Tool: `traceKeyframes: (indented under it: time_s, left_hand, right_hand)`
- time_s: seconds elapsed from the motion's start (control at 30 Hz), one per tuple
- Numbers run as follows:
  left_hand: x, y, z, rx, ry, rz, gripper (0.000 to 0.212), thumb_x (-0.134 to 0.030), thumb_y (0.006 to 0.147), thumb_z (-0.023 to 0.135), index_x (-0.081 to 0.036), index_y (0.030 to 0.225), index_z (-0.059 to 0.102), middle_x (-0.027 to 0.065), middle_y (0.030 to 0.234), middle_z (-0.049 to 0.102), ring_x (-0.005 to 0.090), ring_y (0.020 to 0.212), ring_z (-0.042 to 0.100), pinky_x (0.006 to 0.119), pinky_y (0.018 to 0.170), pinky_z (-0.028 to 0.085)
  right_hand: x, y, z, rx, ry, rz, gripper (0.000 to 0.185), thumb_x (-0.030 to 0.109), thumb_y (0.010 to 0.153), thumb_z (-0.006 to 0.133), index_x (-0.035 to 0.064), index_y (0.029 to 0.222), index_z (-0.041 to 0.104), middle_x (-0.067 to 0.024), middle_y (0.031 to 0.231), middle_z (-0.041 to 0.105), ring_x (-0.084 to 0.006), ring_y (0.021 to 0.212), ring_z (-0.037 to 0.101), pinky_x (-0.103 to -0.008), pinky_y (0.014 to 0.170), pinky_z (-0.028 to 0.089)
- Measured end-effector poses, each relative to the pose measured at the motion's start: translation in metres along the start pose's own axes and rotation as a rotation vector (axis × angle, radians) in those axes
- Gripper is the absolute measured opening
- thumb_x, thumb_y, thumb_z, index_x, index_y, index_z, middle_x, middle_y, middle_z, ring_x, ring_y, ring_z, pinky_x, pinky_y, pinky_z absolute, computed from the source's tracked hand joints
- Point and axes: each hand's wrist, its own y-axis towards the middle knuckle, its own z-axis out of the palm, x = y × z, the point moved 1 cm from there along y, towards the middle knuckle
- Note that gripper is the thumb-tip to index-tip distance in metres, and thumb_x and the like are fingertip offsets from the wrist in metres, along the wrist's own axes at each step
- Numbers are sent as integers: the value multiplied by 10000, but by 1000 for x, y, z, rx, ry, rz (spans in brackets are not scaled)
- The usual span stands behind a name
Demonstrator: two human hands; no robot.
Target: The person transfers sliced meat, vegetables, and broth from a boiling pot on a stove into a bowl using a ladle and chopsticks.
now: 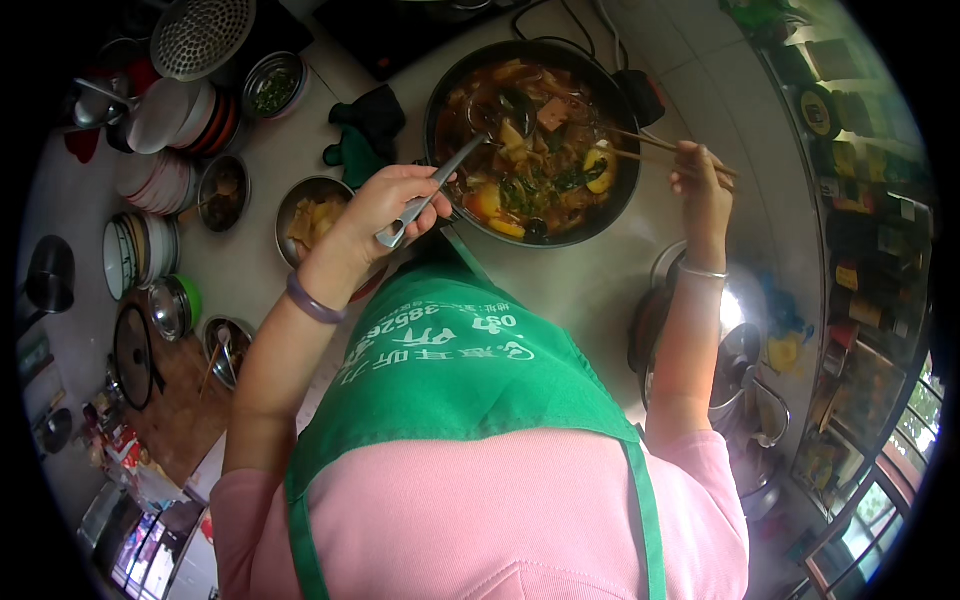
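Note:
A round dark electric pan (pixel 636 184) holds a reddish-brown stew (pixel 547 187) with leafy greens, yellow pieces and a pink block that looks like luncheon meat. My left hand (pixel 405 199) grips the grey handle of a metal ladle (pixel 450 161), whose bowl lies in the stew near the pan's left side. Over at the right, my right hand (pixel 703 169) holds a pair of wooden chopsticks (pixel 649 139). Their tips reach over the pan's right part, close to a yellow piece (pixel 600 169). Steam blurs some of the food.
Beside my left wrist is a metal bowl of pale sliced food (pixel 311 217). Dark green cloth mitts (pixel 364 135) lie left of the pan. Stacked plates and bowls (pixel 154 184) line the far left. A shiny lidded pot (pixel 739 322) stands under my right forearm. Power cables (pixel 551 37) run behind the pan.

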Motion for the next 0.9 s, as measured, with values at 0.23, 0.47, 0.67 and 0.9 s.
traceKeyframes:
  time_s: [0.23, 0.47, 0.67, 0.9]
  left_hand:
    - [-1, 1, 0, 1, -7, 5, 248, -67, 895, 423, 40, 1087, 538, 94, 687, 586, 67, 432, 487, 162, 339, 369]
    - [1, 10, -3, -31, 94, 42, 240, -87, 898, 431, 37, 1070, 544, 89, 683, 588, 64, 442, 500, 159, 344, 381]
    - [3, 16, -9, -27, 146, 76, 136, -59, 852, 432, 38, 889, 519, 101, 673, 591, 90, 459, 533, 190, 366, 415]
    - [4, 18, -6, -166, 441, 127, 226, -73, 887, 389, 36, 1029, 528, 63, 671, 575, 78, 433, 522, 189, 353, 400]
  right_hand:
    - [-45, -3, 40, 135, 275, 241, 281, 231, 912, 525, -39, 916, 604, -81, 753, 585, -137, 576, 580, -208, 499, 456]
    - [-61, 5, 34, 13, 345, 265, 257, 214, 913, 515, -18, 820, 577, -94, 710, 579, -146, 548, 577, -205, 473, 459]
    - [-64, 2, 29, -113, 468, 305, 225, 182, 910, 509, -14, 813, 559, -92, 678, 564, -172, 551, 555, -220, 472, 446]
    - [-63, 6, 12, -162, 558, 311, 191, 156, 910, 497, 4, 802, 541, -87, 703, 563, -178, 558, 538, -225, 484, 438]
